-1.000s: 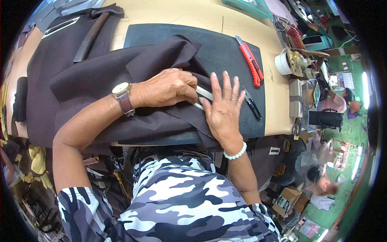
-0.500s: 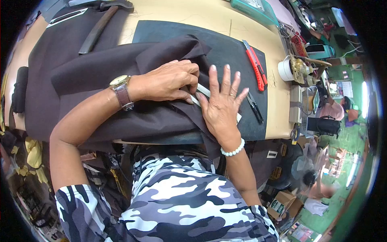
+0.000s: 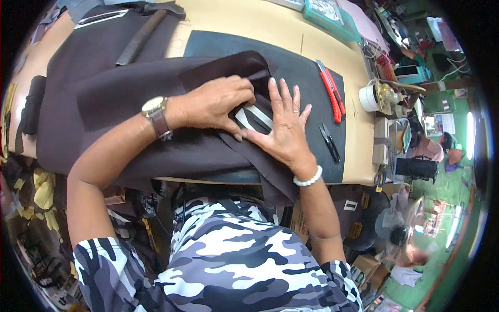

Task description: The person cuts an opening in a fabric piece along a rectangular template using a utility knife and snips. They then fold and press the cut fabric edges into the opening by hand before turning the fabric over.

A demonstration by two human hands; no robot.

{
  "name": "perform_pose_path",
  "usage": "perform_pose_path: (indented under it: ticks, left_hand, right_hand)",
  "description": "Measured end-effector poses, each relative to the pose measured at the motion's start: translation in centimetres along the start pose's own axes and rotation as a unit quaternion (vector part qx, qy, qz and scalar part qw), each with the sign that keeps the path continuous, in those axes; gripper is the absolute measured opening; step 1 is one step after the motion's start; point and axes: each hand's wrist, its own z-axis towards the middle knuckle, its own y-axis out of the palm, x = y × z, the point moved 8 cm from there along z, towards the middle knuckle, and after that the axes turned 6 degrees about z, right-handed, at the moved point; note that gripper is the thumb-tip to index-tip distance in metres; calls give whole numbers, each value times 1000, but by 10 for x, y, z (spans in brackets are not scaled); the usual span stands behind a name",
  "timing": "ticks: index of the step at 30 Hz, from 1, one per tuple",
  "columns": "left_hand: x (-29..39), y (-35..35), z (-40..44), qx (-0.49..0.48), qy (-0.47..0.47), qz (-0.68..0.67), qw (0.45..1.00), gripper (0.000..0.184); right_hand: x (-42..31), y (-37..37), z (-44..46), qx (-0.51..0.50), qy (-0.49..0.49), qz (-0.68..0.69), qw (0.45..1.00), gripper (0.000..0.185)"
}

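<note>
A dark brown fabric piece (image 3: 156,88) lies folded over the table edge and a black cutting mat (image 3: 306,93). Between my hands, a slot in the cloth shows white strips (image 3: 253,119) along its sides. My left hand (image 3: 215,104), with a wristwatch, rests on the fabric left of this slot. Its fingers are bent at the upper edge, the thumb apart from them at the lower edge. My right hand (image 3: 286,127), wearing a bead bracelet, lies with fingers spread on the slot's right side, its thumb close to the left thumb.
A red utility knife (image 3: 331,91) and small black thread snips (image 3: 329,143) lie on the mat's right side. A hammer-like tool with a long handle (image 3: 141,39) rests on fabric at upper left. A teal tray (image 3: 332,20) and white cup (image 3: 369,97) stand beyond.
My left fingers and thumb have spread apart, exposing more of the white-edged slot. My right thumb has moved down and left, towards the left thumb.
</note>
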Motion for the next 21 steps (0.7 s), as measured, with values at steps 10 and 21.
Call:
perform_pose_path:
  ticks: [10,21]
  left_hand:
    - [119,-8,-53,169,-66,143,973,57]
    - [63,5,-97,191,-223,46,955,90]
  right_hand:
    - [-43,-42,105,-66,-203,68,975,45]
    - [150,-90,149,112,215,594,767,31]
